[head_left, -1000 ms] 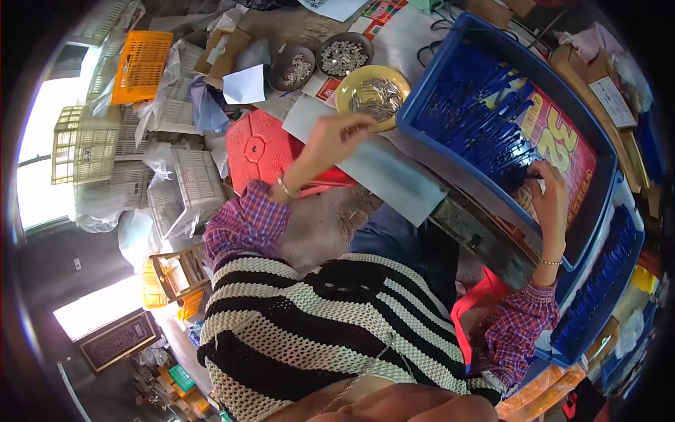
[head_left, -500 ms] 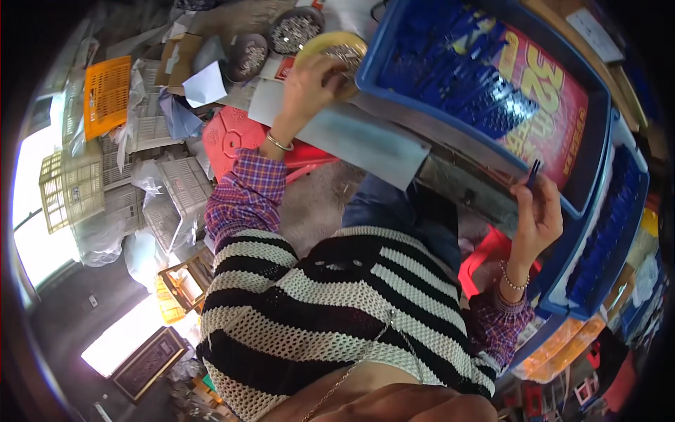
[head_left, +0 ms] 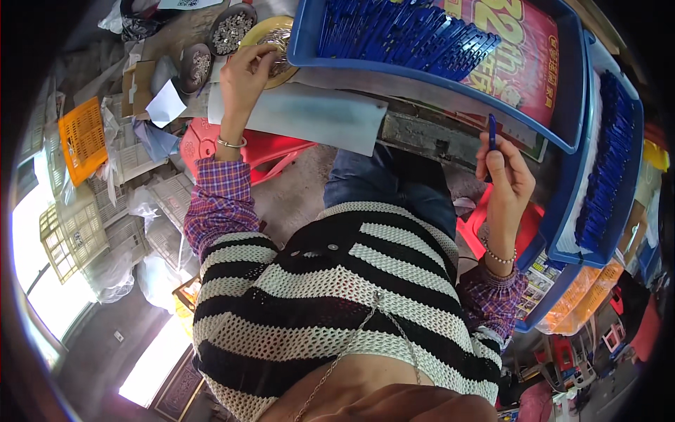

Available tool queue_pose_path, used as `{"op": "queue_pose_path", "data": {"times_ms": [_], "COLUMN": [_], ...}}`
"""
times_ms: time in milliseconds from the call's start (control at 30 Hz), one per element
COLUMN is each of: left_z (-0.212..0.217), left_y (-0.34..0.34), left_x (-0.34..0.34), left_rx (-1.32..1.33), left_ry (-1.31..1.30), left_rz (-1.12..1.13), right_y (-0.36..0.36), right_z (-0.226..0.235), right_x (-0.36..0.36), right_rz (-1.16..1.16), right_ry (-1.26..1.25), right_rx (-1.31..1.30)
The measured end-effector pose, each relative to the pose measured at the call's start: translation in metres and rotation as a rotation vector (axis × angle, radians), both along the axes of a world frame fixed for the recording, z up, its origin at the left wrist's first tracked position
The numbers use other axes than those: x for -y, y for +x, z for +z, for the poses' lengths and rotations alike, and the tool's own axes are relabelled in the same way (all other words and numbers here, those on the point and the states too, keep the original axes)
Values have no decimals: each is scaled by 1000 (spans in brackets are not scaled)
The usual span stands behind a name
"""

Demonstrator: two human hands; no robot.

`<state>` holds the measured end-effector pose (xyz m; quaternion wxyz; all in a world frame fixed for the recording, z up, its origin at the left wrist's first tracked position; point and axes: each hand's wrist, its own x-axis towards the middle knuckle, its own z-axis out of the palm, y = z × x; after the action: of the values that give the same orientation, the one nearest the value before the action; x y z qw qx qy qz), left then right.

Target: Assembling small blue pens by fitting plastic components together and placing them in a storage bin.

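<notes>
Over the near left part of a yellow bowl (head_left: 284, 73) is my left hand (head_left: 242, 79), thumb and fingers bent together in a pinch. Whatever lies between those fingertips is too small to make out. The bowl contains small shiny metal pieces. My right hand (head_left: 508, 170) grips a slim blue plastic piece (head_left: 492, 132) upright between thumb and fingers, in front of a big blue tray (head_left: 422, 79). Many similar slim blue pieces (head_left: 415, 36) lie in rows inside that tray, beside a red and yellow printed sheet (head_left: 524, 53).
Two dark bowls of small metal parts (head_left: 233, 32) stand left of the yellow one. A pale flat board (head_left: 302, 116) lies along the near table edge, above a red stool (head_left: 200, 141). At right, another blue tray (head_left: 566, 235) has more blue pieces. Crates (head_left: 83, 139) pile up far left.
The whole view has shifted, so the table things sit further left and higher. My left hand stays at the yellow bowl; my right hand still grips the blue piece, turned more upright.
</notes>
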<state>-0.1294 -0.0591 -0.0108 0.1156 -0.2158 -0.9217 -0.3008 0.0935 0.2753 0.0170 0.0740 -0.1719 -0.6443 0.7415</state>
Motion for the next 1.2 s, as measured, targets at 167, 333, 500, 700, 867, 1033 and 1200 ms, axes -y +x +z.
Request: {"op": "queue_pose_path", "data": {"times_ms": [167, 333, 500, 700, 867, 1033, 1200], "left_z": [7, 30, 56, 34, 23, 21, 23], "left_y": [1, 23, 70, 109, 112, 112, 111], "left_x": [7, -5, -49, -103, -119, -124, -126], "left_rx": [55, 268, 570, 999, 1046, 967, 881], "left_ry": [11, 415, 709, 751, 619, 496, 501], "left_rz": [37, 35, -172, -358, -402, -466, -538], "right_y": [0, 2, 4, 7, 10, 11, 10], "right_z": [-5, -9, -21, -24, -26, -32, -34], "right_x": [4, 11, 24, 32, 26, 24, 23], "right_rz": [54, 149, 167, 167, 229, 266, 282], "right_ry": [-105, -337, -435, -400, -368, -356, -374], "right_rx": [105, 217, 249, 251, 276, 283, 289]}}
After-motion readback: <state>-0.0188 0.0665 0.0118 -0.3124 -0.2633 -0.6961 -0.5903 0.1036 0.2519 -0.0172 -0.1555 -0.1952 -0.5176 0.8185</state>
